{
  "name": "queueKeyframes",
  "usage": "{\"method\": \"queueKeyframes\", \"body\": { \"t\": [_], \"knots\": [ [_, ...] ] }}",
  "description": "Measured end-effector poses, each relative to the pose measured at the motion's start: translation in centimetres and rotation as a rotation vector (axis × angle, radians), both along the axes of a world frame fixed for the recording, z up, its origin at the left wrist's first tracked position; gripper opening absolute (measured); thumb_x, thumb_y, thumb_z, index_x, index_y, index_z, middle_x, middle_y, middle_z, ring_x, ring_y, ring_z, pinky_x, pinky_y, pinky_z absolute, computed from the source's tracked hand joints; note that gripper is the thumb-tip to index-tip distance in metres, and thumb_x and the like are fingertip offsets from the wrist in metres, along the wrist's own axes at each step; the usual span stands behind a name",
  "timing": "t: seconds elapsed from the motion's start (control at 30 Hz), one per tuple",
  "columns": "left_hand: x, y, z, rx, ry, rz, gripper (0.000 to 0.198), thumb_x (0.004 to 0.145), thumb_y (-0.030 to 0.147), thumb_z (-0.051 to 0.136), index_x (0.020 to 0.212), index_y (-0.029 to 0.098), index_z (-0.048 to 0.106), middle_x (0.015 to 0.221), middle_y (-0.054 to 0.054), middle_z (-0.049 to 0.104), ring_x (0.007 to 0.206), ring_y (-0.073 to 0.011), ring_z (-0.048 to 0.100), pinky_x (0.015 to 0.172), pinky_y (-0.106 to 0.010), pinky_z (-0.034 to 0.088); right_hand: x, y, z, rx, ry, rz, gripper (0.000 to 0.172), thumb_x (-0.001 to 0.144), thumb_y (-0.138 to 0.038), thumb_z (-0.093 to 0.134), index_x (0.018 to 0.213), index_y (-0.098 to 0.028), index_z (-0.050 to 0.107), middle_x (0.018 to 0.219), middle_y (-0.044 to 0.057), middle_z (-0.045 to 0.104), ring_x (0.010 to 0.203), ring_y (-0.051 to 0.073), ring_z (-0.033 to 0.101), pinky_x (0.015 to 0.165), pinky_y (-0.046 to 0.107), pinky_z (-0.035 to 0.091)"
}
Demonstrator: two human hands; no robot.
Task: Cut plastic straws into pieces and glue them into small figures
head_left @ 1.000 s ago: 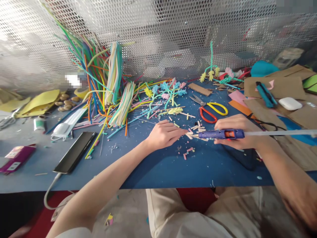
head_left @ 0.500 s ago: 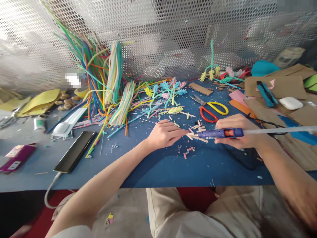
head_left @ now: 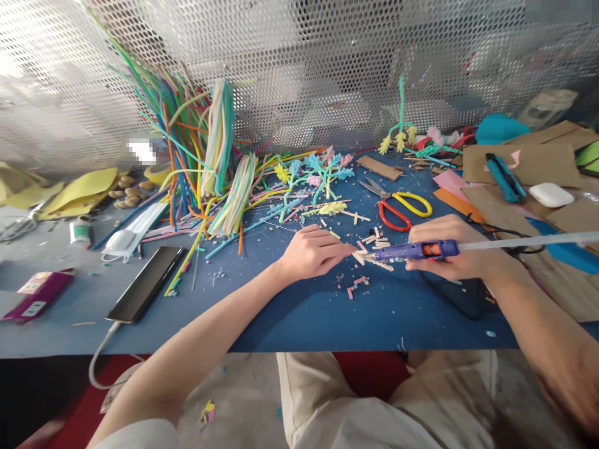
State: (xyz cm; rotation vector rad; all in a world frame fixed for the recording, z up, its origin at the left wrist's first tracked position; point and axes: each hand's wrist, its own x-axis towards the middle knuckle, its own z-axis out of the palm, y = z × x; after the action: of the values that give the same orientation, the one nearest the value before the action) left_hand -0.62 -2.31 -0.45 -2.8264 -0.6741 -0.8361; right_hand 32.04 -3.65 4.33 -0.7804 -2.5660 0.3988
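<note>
My right hand [head_left: 444,249] is wrapped around a purple hot glue gun [head_left: 407,249], whose nozzle points left. A long translucent glue stick [head_left: 524,241] runs out of its back end to the right. My left hand [head_left: 313,252] has thumb and fingers pinched together just left of the nozzle tip. Whatever the pinch holds is too small to make out. Short pale pieces of pipe cleaner [head_left: 382,264] lie at the fingertips and under the nozzle. Behind them rest scissors [head_left: 404,204] with one red and one yellow handle loop.
Bundled pipe cleaners [head_left: 218,137] stand at the back left, near pipe-cleaner flowers [head_left: 322,171]. A phone [head_left: 147,284] with a cable, a face mask [head_left: 135,231] and a purple box [head_left: 40,295] lie left. Cardboard [head_left: 524,163], a teal cutter [head_left: 505,178] and a white case [head_left: 551,194] are right.
Both hands stay almost where they were, with the glue gun nozzle still by the left fingertips. The glue stick's rear end sits slightly higher. The view has shifted a little.
</note>
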Motion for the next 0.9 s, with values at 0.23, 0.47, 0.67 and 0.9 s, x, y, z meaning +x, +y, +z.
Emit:
{"method": "queueKeyframes", "body": {
  "t": [0.23,0.47,0.67,0.9],
  "knots": [
    [0.1,0.0,0.1,0.007,0.001,-0.006,0.024,0.102,0.028,0.053,0.114,0.028,0.075,0.093,0.000,0.079,0.078,-0.0115,0.070,0.071,-0.028,0.044,0.1,0.2,-0.4,0.015,0.023,0.023,0.035,0.090,-0.047,0.069,0.074,-0.021,0.052,0.070,0.000,0.055,0.063,0.015,0.047,0.062,0.029,0.037],
    [0.1,0.0,0.1,-0.004,-0.002,-0.002,0.025,0.102,0.029,0.053,0.114,0.029,0.074,0.094,0.000,0.079,0.079,-0.0111,0.070,0.071,-0.028,0.045,0.4,0.3,-0.8,0.031,0.034,0.029,0.033,0.088,-0.046,0.072,0.075,-0.021,0.054,0.070,0.000,0.055,0.064,0.015,0.047,0.063,0.029,0.037],
    [0.0,0.0,-0.1,-0.024,0.005,0.007,0.025,0.102,0.028,0.052,0.115,0.028,0.074,0.095,0.000,0.079,0.081,-0.0122,0.071,0.071,-0.029,0.045,0.3,0.5,-0.8,0.032,0.041,0.029,0.031,0.088,-0.044,0.072,0.075,-0.021,0.055,0.070,0.001,0.056,0.065,0.016,0.048,0.064,0.029,0.037],
    [0.1,-0.1,0.0,-0.039,-0.006,0.015,0.024,0.102,0.028,0.053,0.111,0.027,0.075,0.094,0.000,0.079,0.079,-0.0116,0.071,0.070,-0.029,0.045,0.4,0.9,-1.0,0.043,0.027,0.060,0.030,0.086,-0.042,0.073,0.075,-0.021,0.055,0.070,0.000,0.055,0.066,0.016,0.047,0.065,0.030,0.035]
  ]
}}
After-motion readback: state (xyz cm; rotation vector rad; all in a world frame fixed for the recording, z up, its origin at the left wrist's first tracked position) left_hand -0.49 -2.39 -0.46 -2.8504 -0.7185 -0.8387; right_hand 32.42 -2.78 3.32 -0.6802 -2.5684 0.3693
